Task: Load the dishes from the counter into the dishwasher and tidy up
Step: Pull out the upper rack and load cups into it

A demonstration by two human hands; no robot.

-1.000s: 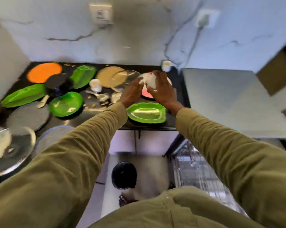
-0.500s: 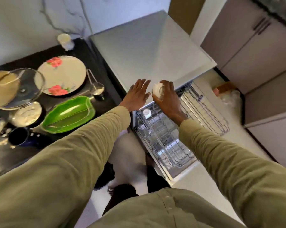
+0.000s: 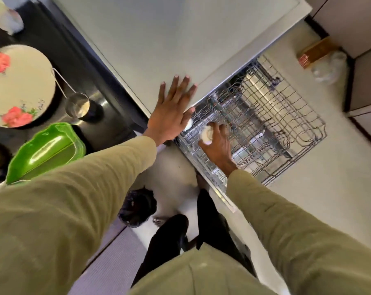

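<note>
right hand (image 3: 217,143) curls round a small white cup (image 3: 206,134) over the rack (image 3: 286,116), toward three o'clock. left hand (image 3: 172,109) lies flat, fingers spread. cup seems light, brittle, glossy; gripping its wall suits.

The small white cup (image 3: 206,134) is mostly hidden under the right hand (image 3: 217,143). The round floral plate (image 3: 18,88) is cut by the left edge. The clear plastic bag (image 3: 327,68) on the floor is blurred.
</note>
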